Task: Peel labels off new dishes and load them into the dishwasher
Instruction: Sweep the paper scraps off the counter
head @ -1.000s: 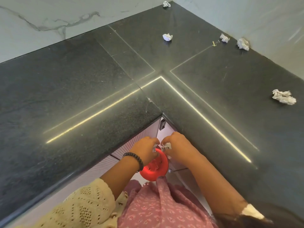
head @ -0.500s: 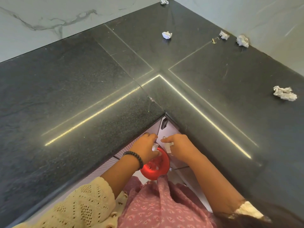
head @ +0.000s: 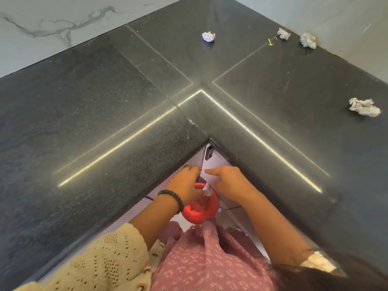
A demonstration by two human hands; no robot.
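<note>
Left hand [head: 186, 181]: gripping red dish [head: 201, 208] below counter's [head: 105, 122] inner corner.
Right hand [head: 228, 181]: fingers loosely curled, apparently pinching white label [head: 207, 189].

Your left hand [head: 186, 183] hides much of the red dish [head: 201, 208]; its white label [head: 207, 189] is too blurred to read.

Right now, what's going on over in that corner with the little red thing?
A person stands in the inside corner of a dark stone counter, holding a small red dish low in front of them, below the counter's edge. The left hand grips the dish while the right hand works at a whitish scrap of label at its rim. Four crumpled paper bits lie scattered on the counter, likely labels already peeled. No dishwasher is in view.
</note>
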